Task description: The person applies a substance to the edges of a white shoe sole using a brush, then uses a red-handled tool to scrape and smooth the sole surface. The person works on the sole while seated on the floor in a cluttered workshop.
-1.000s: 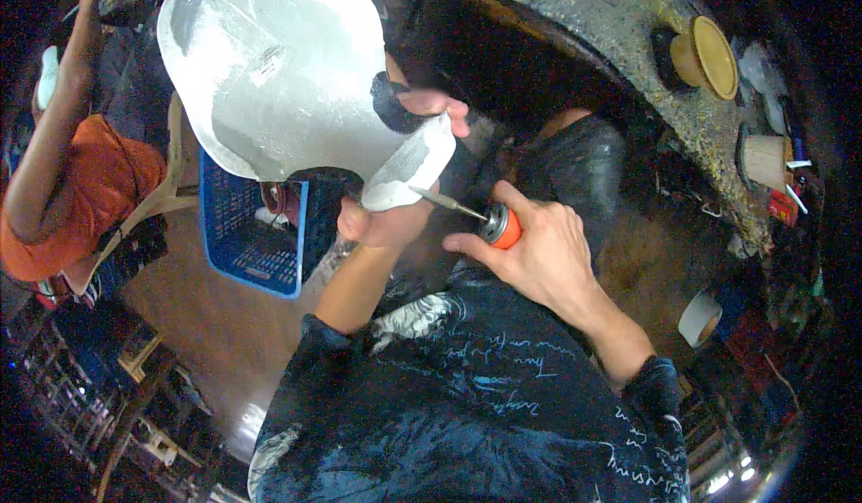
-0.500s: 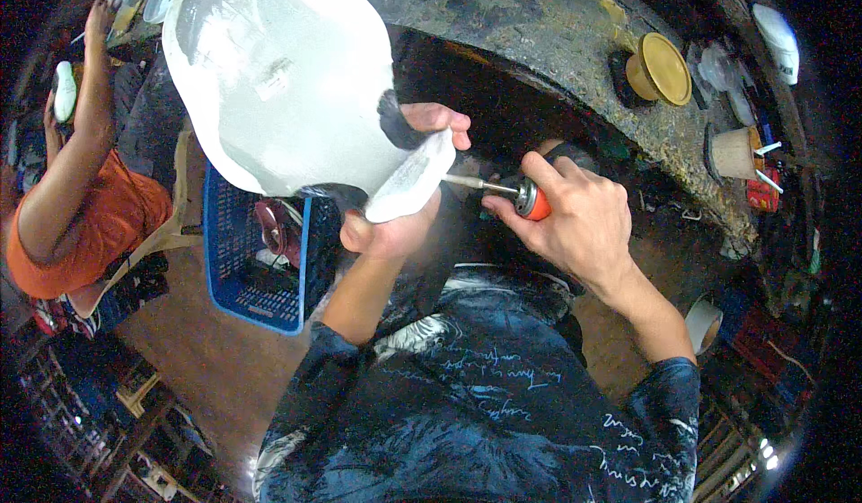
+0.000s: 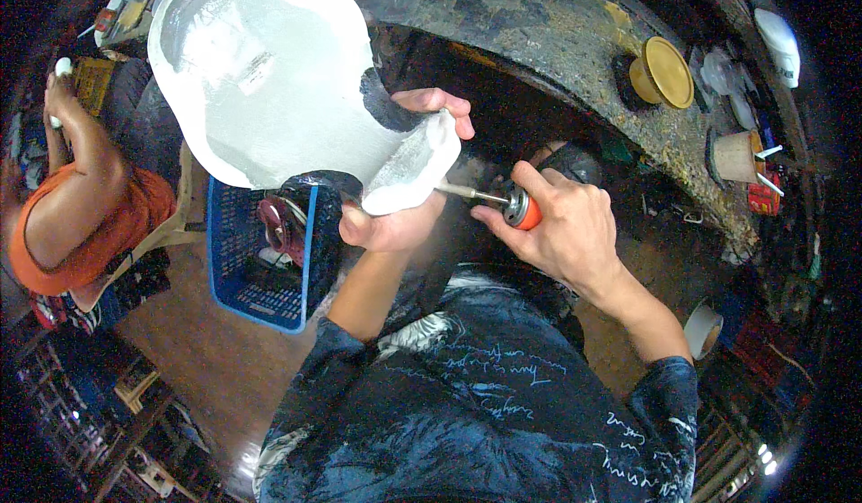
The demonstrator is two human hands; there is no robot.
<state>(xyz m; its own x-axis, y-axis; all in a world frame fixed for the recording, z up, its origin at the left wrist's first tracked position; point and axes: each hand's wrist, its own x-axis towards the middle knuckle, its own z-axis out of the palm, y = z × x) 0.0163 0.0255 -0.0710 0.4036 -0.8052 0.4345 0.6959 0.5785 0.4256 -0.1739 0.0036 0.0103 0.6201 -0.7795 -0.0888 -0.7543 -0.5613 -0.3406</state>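
Note:
My left hand [image 3: 404, 225] is closed around the narrow end of a large white moulded shell [image 3: 278, 99], gripping it from below. Fingertips show on its far side and the thumb on its near side. Dark material lines the two notches beside that narrow end. In my right hand [image 3: 575, 225] is a rotary grinder [image 3: 518, 207] with an orange collar and a slim metal shank. Its tip meets, or lies very close to, the right edge of the shell's narrow end. My palm hides most of the grinder's body. Hazy dust hangs below the tip.
A blue plastic basket [image 3: 260, 310] holding a maroon item stands below the shell. Along the far side runs a stained workbench [image 3: 548, 27] with a yellow round-topped piece [image 3: 666, 72] and a beige cup [image 3: 736, 156]. At left sits a co-worker in orange [image 3: 99, 225], holding a pale object.
The shell has shifted slightly left and tilted a little. The grinder has moved left and slightly down along the edge with my right hand. The co-worker's raised arm has come down.

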